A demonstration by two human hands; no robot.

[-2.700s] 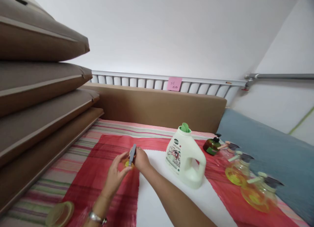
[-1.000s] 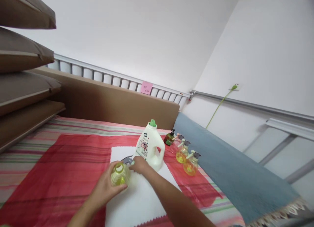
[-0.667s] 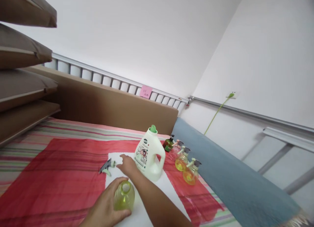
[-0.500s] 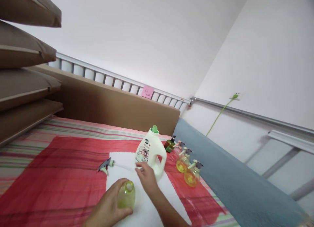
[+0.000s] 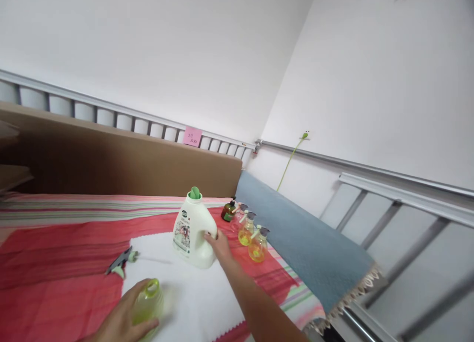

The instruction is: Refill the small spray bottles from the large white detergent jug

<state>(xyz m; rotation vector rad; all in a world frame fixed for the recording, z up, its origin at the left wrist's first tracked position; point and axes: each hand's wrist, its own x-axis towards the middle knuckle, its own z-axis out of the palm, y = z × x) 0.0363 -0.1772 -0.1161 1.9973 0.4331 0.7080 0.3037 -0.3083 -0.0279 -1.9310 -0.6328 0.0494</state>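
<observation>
My left hand (image 5: 120,320) is wrapped round a small yellow-green bottle (image 5: 148,302) with an open neck, standing on a white cloth (image 5: 192,292). My right hand (image 5: 219,245) reaches to the handle of a white detergent jug (image 5: 192,228) with a green cap, its fingers curled at the handle. A grey and green spray head (image 5: 120,261) with its tube lies on the cloth's left edge, apart from both hands.
Two yellow spray bottles (image 5: 253,239) and a dark green pump bottle (image 5: 228,211) stand right of the jug on a red striped cloth (image 5: 55,253). A blue blanket (image 5: 299,238) lies at the right. A brown headboard (image 5: 111,159) and white rail run behind.
The spray head came off the small bottle and was laid on the cloth. My right hand moved from it to the jug's handle. The view swung right.
</observation>
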